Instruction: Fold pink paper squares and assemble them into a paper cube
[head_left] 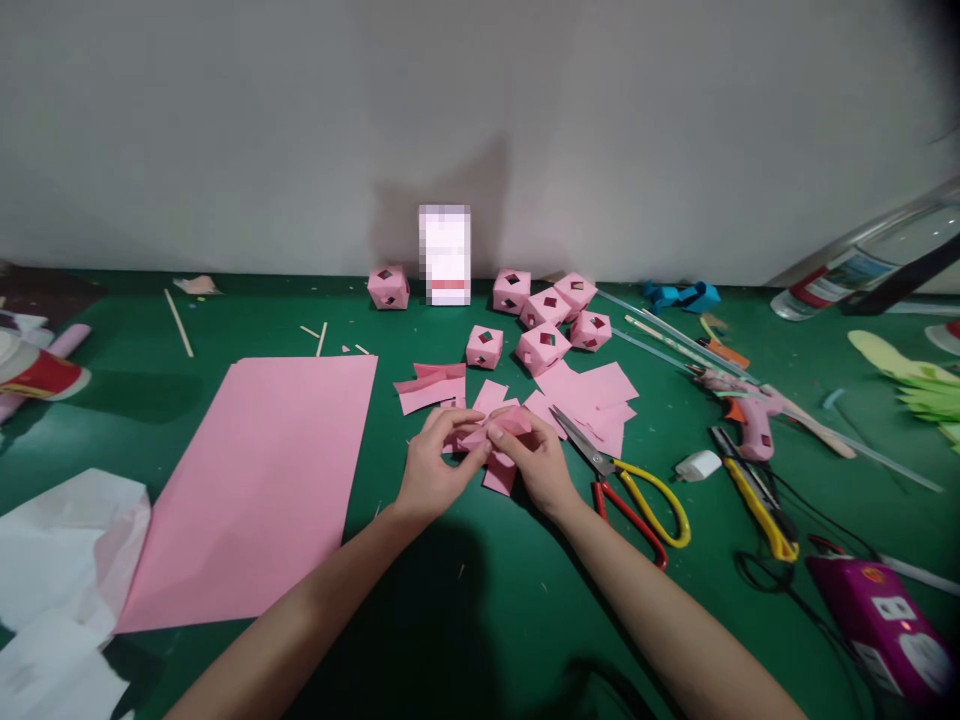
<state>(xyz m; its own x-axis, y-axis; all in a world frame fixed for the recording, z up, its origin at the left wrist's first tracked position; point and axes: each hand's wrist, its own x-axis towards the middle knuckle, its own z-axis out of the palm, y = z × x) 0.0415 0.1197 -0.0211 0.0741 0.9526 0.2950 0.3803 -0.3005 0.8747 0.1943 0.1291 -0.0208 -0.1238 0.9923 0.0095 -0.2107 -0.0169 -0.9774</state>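
Left hand (pixel 441 462) and right hand (pixel 540 465) pinch one folded pink paper (pixel 514 420) between them.
Gripping both sides likely steadies its folds; scissors (pixel 604 467) lie within reach.

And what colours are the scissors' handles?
One handle is yellow and the other handle is red, as the head view shows best.

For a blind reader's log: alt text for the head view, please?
The left hand and right hand hold folded pink paper above a green table. Pink boxes stand beyond, scissors lie right, a large pink sheet left.
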